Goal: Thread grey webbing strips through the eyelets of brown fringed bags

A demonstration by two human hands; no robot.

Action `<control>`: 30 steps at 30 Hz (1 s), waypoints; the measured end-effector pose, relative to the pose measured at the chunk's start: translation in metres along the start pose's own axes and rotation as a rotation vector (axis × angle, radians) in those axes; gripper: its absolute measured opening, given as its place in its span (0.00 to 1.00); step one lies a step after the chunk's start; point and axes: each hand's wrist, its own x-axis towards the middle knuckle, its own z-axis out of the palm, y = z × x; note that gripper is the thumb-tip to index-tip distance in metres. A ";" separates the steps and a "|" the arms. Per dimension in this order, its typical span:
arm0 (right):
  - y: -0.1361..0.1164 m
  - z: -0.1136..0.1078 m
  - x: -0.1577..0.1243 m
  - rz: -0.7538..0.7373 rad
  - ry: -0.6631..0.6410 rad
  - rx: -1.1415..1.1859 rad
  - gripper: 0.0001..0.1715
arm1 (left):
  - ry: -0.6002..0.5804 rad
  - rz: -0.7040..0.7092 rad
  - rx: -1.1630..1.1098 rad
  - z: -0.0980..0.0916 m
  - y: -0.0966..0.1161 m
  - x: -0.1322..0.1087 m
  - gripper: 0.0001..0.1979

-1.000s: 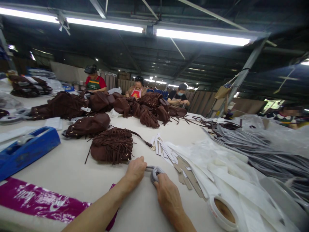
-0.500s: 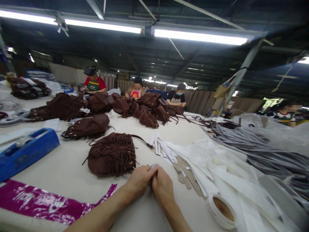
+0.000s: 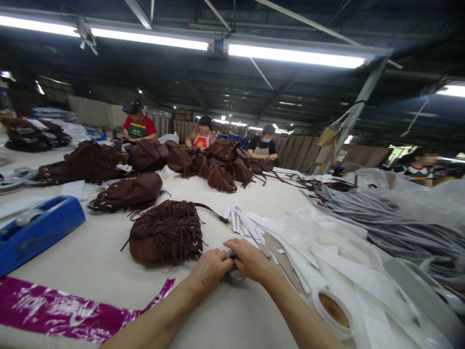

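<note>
Left hand [image 3: 210,269] and right hand [image 3: 250,259], fingers clamped on grey bundle [image 3: 236,276], fringed bag [image 3: 165,233] left of the fingers, slips [image 3: 249,226] beyond.

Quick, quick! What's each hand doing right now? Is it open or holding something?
Left hand: closed, fingers bunched on the grey bundle.
Right hand: curled over that bundle, holding it too.

Both hands [image 3: 210,266] hold a grey coil [image 3: 236,276] just right of the fringed bag [image 3: 165,235]. A blue dispenser [image 3: 54,228] sits left of the bag.
</note>
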 end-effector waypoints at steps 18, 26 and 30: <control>-0.010 -0.035 0.013 -0.272 0.728 -0.159 0.15 | -0.113 -0.296 -1.433 -0.096 -0.024 0.005 0.16; -0.019 -0.013 0.029 -0.168 0.872 -0.212 0.14 | 0.088 -0.189 -1.782 -0.062 -0.029 0.013 0.17; -0.016 0.015 0.036 -0.085 0.918 -0.268 0.19 | 0.078 -0.195 -1.557 -0.050 -0.033 0.014 0.13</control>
